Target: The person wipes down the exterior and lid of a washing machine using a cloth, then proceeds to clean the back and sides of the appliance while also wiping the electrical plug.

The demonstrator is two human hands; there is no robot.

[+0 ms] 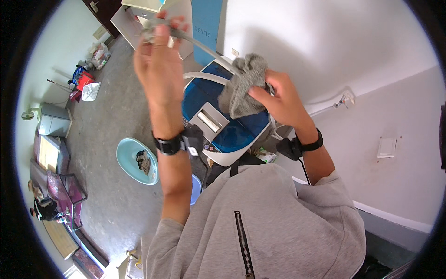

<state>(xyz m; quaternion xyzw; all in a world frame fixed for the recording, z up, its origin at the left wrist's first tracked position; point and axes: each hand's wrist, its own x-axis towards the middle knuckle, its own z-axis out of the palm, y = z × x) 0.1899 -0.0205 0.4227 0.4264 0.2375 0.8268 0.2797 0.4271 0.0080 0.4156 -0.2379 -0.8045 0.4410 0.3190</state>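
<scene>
A crumpled grey cloth (242, 92) hangs from my right hand (284, 96), pinched between thumb and fingers. It is over the dark blue lid (204, 92) of a white washing machine (228, 159). A pale hose (210, 52) runs from beside this cloth up to my left hand (162, 69), which is raised farther out and blurred. More grey cloth (150, 27) is bunched in the left fingers, around or against the hose end; I cannot tell which. Another pale hose (205, 76) curves across the lid.
A light blue basin (122, 157) with dark cloth (143, 162) stands on the concrete floor, left of the machine. A blue tub (196, 190) is partly hidden by my arm. Wall pipework and a tap (343, 99) are at right. People (45, 207) sit far left.
</scene>
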